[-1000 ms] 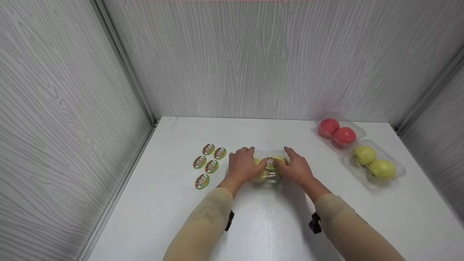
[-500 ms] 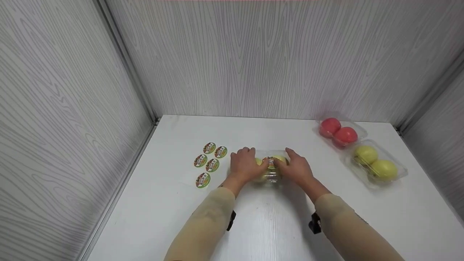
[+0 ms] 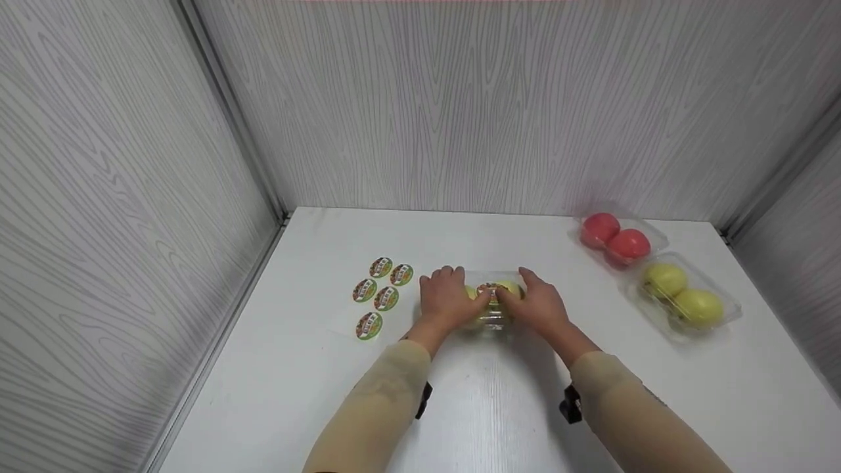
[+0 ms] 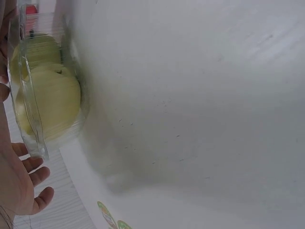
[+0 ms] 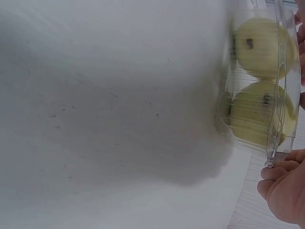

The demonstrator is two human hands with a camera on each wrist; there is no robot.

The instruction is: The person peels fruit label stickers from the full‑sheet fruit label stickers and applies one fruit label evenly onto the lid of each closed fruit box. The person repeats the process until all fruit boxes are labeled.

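A clear plastic clamshell box (image 3: 494,320) with two pale yellow round fruits (image 5: 255,112) inside stands on the white table, its lid down. A round fruit-print sticker (image 3: 489,289) lies on its lid, partly covered by both thumbs. My left hand (image 3: 448,299) holds the box's left side, thumb on the sticker; in the left wrist view its fingertips (image 4: 39,175) are at the lid's rim. From the right, my right hand (image 3: 540,305) grips the other side, its thumb meeting the sticker too. In the right wrist view, fingertips touch the rim corner.
Several round stickers (image 3: 386,299) lie left of the hands. At the right are a clear box (image 3: 654,233) with two red fruits (image 3: 629,246) and another box (image 3: 729,310) with two yellow fruits (image 3: 698,307). Wood-grain panels (image 3: 420,112) wall the table's back and sides.
Both thumbs have shifted slightly over the sticker, with the left thumb a little further right. The hands stay at the box, and the view has drifted slightly.
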